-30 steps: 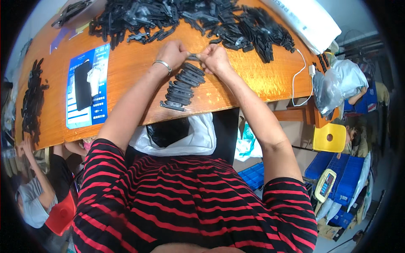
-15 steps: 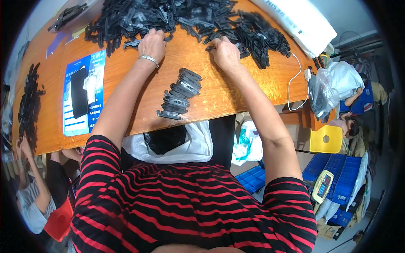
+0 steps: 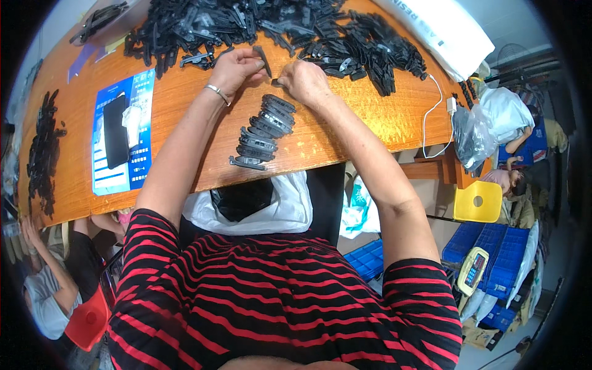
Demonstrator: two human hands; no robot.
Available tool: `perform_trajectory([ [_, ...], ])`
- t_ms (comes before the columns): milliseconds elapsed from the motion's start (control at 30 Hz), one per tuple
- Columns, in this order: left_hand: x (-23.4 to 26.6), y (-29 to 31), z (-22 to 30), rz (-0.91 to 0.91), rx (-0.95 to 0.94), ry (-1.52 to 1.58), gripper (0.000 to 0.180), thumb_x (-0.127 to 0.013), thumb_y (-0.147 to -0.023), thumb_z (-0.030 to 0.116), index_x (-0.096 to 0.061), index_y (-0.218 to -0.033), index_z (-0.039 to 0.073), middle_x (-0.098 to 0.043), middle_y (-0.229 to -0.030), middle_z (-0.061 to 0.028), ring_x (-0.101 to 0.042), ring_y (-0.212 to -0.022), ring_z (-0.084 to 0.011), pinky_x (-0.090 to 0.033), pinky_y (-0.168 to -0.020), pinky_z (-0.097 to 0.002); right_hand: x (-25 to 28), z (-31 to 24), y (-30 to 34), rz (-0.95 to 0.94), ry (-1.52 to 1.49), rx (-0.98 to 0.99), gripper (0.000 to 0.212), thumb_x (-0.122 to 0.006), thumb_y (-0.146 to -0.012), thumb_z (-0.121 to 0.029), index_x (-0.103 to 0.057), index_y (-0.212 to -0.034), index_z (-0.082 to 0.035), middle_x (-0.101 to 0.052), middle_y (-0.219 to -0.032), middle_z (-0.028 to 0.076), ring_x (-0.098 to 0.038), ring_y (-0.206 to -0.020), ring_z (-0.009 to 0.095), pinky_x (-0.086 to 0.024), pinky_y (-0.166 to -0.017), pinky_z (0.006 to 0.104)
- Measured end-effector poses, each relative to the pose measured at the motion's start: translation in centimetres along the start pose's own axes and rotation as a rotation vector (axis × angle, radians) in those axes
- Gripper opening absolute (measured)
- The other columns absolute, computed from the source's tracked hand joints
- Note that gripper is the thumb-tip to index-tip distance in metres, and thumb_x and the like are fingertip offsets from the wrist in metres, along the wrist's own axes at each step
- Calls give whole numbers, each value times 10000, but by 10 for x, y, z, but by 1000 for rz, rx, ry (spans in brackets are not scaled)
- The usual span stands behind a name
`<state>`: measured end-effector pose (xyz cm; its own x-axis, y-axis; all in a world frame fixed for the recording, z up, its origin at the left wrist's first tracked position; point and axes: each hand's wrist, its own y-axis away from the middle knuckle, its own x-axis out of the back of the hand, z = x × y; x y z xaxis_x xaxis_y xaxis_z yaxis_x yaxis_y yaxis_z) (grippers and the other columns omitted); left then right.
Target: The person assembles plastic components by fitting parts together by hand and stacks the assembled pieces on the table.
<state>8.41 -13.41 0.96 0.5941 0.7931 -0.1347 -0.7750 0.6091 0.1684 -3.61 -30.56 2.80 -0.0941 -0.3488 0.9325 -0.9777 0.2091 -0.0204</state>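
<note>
Edge of the orange-brown wooden surface bowing across mid-frame, from lower left, past the white bag below center, to the right. Bare wood in two main stretches: one left of center, between the left forearm and the blue sheet with a dark slab lying on it; one right of center, between the right forearm and the white plug with its cable. Far side bounded by a broad heap of black parts along the top of the frame; white sack at upper right, narrower black pile at far left.

Elbows wide, forearms converging on upper center. Left hand, metal bracelet at the wrist, pinching a tilted black strip, top end leaning left. Right hand, back upward, fingers curled, pinching a short dark piece, mostly hidden. Hands near each other, apart. Row of black parts at center, packed side by side, lower end near the edge, upper end just below the hands.
</note>
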Motion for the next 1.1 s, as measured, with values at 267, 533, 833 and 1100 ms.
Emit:
perform_trajectory([
  [267,-17,16,3,-185,76,258,168,-654,-985,-3,-638,-1151,-21,-702,-1097,-98,-727,-967,-168,-620,-849,-239,10,3,23,10,-885,-257,292,-590,-1072,-282,-695,-1117,-13,-702,-784,76,-678,-616,136,-553,-559,297],
  [533,-32,22,6,-201,30,147,215,-710,-943,1,-624,-1139,-27,-685,-1008,-90,-694,-850,-138,-593,-742,-243,10,20,36,-7,-1197,-407,125,-693,-1000,-120,-661,-962,-6,-686,-729,51,-612,-530,103,-489,-454,246],
  [833,-33,-1,-18,-66,-76,-296,162,-780,-925,115,-679,-946,-9,-670,-770,-31,-612,-618,-100,-504,-547,-254,3,18,27,-1,-1074,-460,146,-733,-965,-95,-634,-898,-11,-676,-686,66,-597,-492,111,-473,-419,263],
  [1100,-32,-16,-30,6,-146,-636,228,-813,-841,209,-725,-885,4,-752,-839,-116,-710,-756,-209,-570,-725,-359,7,20,19,-56,-909,-494,207,-740,-968,-115,-646,-808,-22,-675,-651,57,-579,-467,100,-448,-395,273],
])
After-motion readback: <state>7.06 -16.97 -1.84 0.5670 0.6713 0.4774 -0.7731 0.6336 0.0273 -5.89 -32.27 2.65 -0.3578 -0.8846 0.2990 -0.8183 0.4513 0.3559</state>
